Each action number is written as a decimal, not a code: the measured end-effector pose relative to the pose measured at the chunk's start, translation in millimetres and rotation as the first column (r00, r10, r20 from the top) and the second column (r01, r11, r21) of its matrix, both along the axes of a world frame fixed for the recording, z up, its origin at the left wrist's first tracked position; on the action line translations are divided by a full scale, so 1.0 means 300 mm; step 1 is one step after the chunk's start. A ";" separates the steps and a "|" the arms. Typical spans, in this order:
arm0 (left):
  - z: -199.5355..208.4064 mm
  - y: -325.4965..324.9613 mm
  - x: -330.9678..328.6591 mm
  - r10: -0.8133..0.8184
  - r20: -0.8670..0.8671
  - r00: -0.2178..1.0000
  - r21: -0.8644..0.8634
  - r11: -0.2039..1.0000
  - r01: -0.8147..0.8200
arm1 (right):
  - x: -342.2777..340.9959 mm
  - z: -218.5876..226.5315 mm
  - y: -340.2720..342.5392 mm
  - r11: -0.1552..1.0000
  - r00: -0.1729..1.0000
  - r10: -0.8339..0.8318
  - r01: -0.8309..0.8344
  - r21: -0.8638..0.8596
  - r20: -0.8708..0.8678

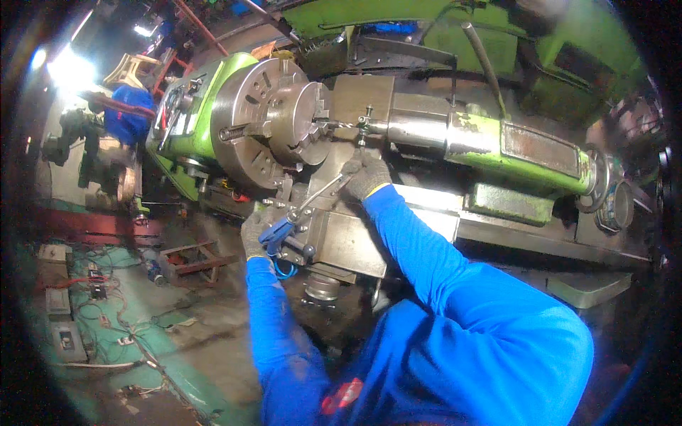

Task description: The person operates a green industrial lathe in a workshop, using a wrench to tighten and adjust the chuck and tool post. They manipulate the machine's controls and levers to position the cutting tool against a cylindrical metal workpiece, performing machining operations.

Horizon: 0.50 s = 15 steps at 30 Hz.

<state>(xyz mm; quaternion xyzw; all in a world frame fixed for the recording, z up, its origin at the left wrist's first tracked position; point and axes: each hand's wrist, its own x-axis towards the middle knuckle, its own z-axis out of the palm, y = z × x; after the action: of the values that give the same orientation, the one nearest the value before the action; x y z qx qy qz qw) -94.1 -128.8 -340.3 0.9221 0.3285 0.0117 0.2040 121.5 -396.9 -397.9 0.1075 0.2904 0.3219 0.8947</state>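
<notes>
My left hand (253,231), in a grey knit glove, is closed around the handle of a blue air blow gun (277,232). The gun's long thin metal nozzle slants up to my right hand (366,177), also gloved, whose fingers are closed around its far end. Just beyond that hand, a twist drill bit (342,125) points left from the lathe's tailstock (419,128). The bit's tip is close to the face of a round steel workpiece (291,117) in the large lathe chuck (238,131). A small fitting with a vertical screw (364,124) stands by the bit's base.
Below my hands lies the lathe's metal carriage (352,241). A tailstock handwheel (602,179) is at the far right. Cables and grey boxes (69,341) lie on the green floor at left, near a rusty frame (199,259). Green machinery (483,50) stands behind.
</notes>
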 end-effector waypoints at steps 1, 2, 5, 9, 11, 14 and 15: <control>0.018 -0.011 0.001 0.009 -0.003 1.000 -0.019 1.000 -0.010 | 0.003 -0.005 0.016 1.000 1.000 -0.013 0.013 0.018 -0.011; 0.065 -0.055 0.012 0.082 0.028 0.996 -0.075 0.994 -0.080 | 0.013 -0.032 0.036 0.999 0.999 -0.029 0.030 0.040 -0.023; 0.087 -0.070 0.006 0.060 0.038 0.997 -0.032 0.998 -0.059 | 0.020 -0.047 0.083 0.997 0.997 -0.055 0.057 0.043 -0.058; 0.046 -0.053 -0.002 -0.056 0.055 0.997 0.021 0.998 0.055 | 0.016 -0.026 0.081 0.996 0.998 -0.027 0.031 0.078 -0.050; 0.047 -0.055 -0.004 -0.054 0.124 0.991 -0.036 0.998 0.059 | 0.021 -0.026 0.064 0.994 0.999 -0.017 0.021 0.104 -0.038; 0.009 -0.024 -0.024 0.050 0.193 0.980 -0.169 0.986 -0.017 | 0.028 -0.053 0.068 0.980 0.999 -0.023 0.030 0.198 -0.034; -0.008 -0.011 -0.025 0.199 0.204 0.959 -0.345 0.931 -0.120 | 0.030 -0.073 0.068 0.971 0.999 -0.032 0.038 0.236 -0.031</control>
<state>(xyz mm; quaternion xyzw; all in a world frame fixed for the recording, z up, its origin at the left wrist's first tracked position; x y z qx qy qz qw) -101.5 -132.0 -342.7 0.8371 0.3737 0.0824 0.3909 130.4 -376.7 -419.9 0.2226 0.2603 0.3369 0.8770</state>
